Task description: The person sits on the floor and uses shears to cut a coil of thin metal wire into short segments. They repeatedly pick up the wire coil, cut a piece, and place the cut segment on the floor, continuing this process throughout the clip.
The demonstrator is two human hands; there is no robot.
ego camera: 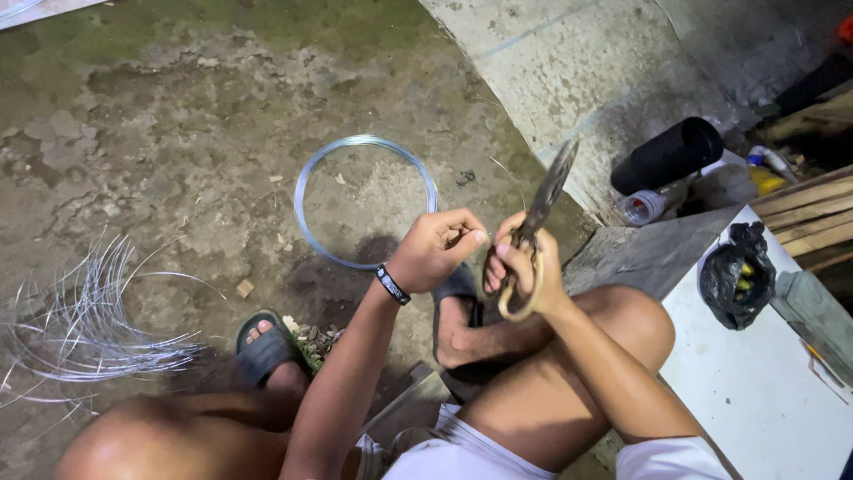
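Observation:
My right hand [526, 267] grips the looped handles of a pair of old metal shears [537, 218], whose blades point up and away, closed or nearly so. My left hand [437, 249], with a dark band at the wrist, is pinched shut just left of the shears; a thin wire seems to be between its fingertips, but it is too fine to see well. Both hands hover above my bent knees and sandalled feet. On the rough concrete ground beyond the hands lies a round coil of silver wire [306, 178].
A heap of cut, curved wire pieces [93, 333] lies at the left. At the right stand a white board [755, 382] with a black plastic bag [736, 274], a black ribbed roll [668, 153], wooden slats [813, 218] and a concrete slab [569, 80].

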